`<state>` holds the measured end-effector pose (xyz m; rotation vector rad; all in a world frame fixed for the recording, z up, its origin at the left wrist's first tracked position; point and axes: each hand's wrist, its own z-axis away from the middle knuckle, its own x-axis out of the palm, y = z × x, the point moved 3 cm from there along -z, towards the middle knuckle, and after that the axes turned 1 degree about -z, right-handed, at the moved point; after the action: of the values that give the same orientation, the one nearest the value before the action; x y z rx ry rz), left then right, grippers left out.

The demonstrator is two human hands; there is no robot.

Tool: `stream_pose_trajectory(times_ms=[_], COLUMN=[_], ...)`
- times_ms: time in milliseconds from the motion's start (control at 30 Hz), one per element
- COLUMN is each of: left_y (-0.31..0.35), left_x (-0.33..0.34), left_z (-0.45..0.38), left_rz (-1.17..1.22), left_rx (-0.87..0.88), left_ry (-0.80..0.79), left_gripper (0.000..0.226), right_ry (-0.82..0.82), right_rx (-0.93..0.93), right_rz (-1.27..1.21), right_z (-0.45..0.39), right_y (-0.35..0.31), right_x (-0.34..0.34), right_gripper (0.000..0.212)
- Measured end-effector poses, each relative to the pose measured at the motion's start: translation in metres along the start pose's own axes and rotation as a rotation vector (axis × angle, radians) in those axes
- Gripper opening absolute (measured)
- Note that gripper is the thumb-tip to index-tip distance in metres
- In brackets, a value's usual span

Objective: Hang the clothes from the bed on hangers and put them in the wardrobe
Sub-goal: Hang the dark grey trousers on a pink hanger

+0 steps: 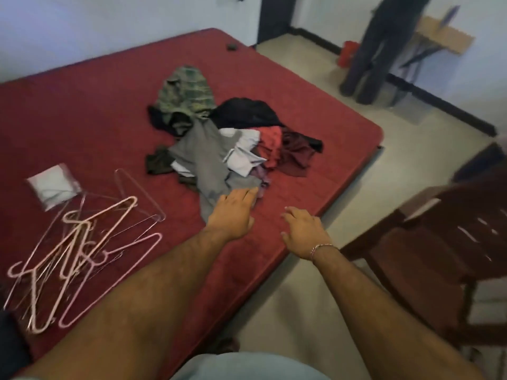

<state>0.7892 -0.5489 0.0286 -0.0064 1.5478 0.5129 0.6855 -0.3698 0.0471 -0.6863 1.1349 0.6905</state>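
pale walls and a light floor frame a bed with a dark red cover that fills most of the head view. near its middle lies a heap of clothes: a green patterned piece at the far end, black, grey, white and red pieces tangled below it. to the left, a loose pile of pink hangers rests on the cover, with a white packet just beyond it. both bare arms stretch out over the bed. left hand has its grip open, fingertips touching the near edge of the grey cloth. right hand, fingers spread and holding nothing, hovers near the bed's edge, a thin bracelet on its wrist. a dark wooden chair stands on the floor at right.
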Motion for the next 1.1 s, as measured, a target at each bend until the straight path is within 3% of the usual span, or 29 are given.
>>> stream_pose_trajectory(times_ms=[200, 433, 600, 767, 933, 1100], left_y=[-0.093, -0.143, -0.173, -0.200, -0.211, -0.208], left_x=[-0.008, 0.007, 0.007, 0.002, 0.009, 0.018], left_z=[-0.020, -0.087, -0.156, -0.206, -0.219, -0.209], left_rz=[0.015, 0.071, 0.047, 0.074, 0.123, 0.191], left_rx=[-0.223, -0.472, -0.498, -0.571, -0.651, -0.693], left_ry=[-0.020, -0.110, -0.203, -0.131, -0.115, -0.073], left_gripper=[0.076, 0.073, 0.068, 0.064, 0.061, 0.061], right_ry=[-0.148, -0.271, -0.393, -0.379, -0.328, -0.504], right_rx=[-0.181, -0.194, -0.176, -0.098, -0.107, -0.096], right_rz=[0.047, -0.097, -0.215, -0.364, -0.271, -0.139], right_z=[-0.114, -0.262, -0.368, -0.463, -0.529, -0.571], right_y=[-0.044, -0.031, -0.014, -0.016, -0.027, -0.031], right_x=[0.015, 0.030, 0.051, 0.064, 0.070, 0.081], right_gripper=[0.057, 0.054, 0.064, 0.055, 0.060, 0.067])
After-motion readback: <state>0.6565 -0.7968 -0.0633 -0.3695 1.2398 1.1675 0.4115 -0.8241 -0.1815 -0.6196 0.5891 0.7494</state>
